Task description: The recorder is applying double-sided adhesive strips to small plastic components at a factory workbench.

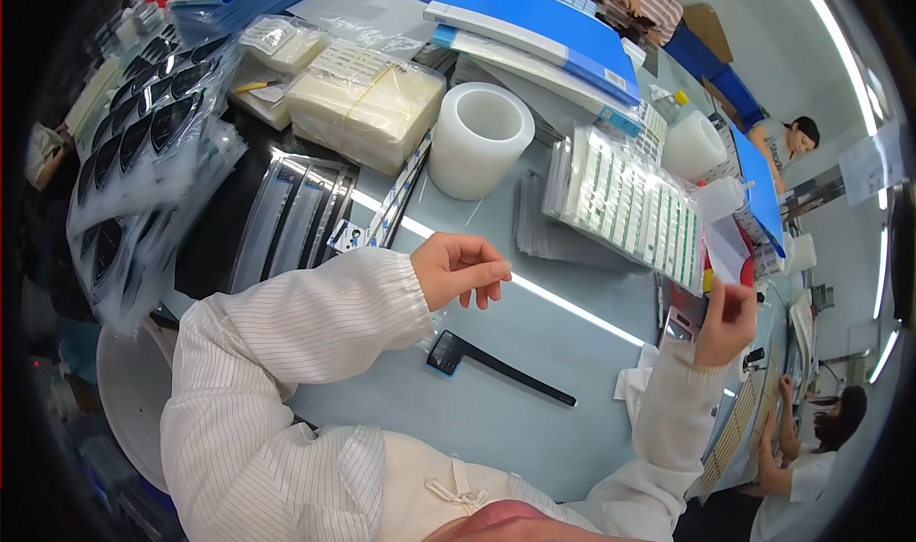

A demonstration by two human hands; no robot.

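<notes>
My left hand (463, 271) hovers over the middle of the table, its thumb laid against curled fingers, with nothing visible in them. Below it on the table lies a flat black part (506, 365), a long narrow strip with a wider glossy rectangular end at the left. Off to the right, my right hand (727, 324) is raised with its fingers pinched together; whatever is between the tips, if anything, cannot be made out. It is close to the corner of a stack of bagged sheets with green-edged strips (630, 203). Neither hand touches the black part.
A thick roll of clear film (480, 141) stands at the back, beside a bundle of bagged pale sheets (367, 103). Bagged black parts (143, 141) are piled at the left, near long clear-bagged strips (296, 218). Blue folders (534, 31) lie behind; white tissue (634, 385) is near my right sleeve.
</notes>
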